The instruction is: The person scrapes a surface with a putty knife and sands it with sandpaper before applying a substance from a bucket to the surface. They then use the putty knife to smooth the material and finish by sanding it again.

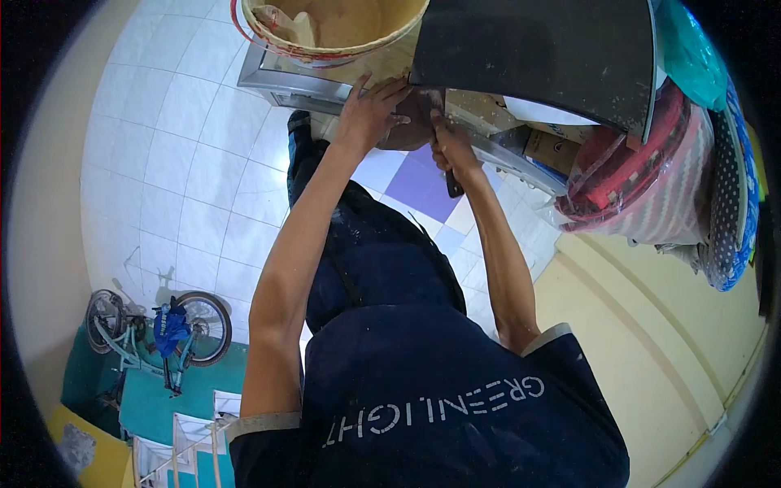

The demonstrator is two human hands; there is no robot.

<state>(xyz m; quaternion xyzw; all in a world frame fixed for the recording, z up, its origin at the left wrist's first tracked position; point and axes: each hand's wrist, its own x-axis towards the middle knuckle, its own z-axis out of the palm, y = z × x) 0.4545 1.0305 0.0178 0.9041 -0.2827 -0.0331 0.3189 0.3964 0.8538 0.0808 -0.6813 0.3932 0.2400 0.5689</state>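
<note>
My left hand [370,114] lies with its fingers spread at the near edge of a brown panel [407,122], just below the bucket. My right hand [454,148] is wrapped round the dark handle of a tool [454,185], which looks like a saw or large blade. The tool's upper part lies against the brown panel, near the corner of a large dark board [537,57]. What the fingertips of my left hand touch cannot be made out clearly.
A bucket [325,55] with tan material stands on a metal-framed glass case [285,81]. Plastic-wrapped red and striped items [651,171] are at the right. A bicycle [159,333] stands at the lower left.
</note>
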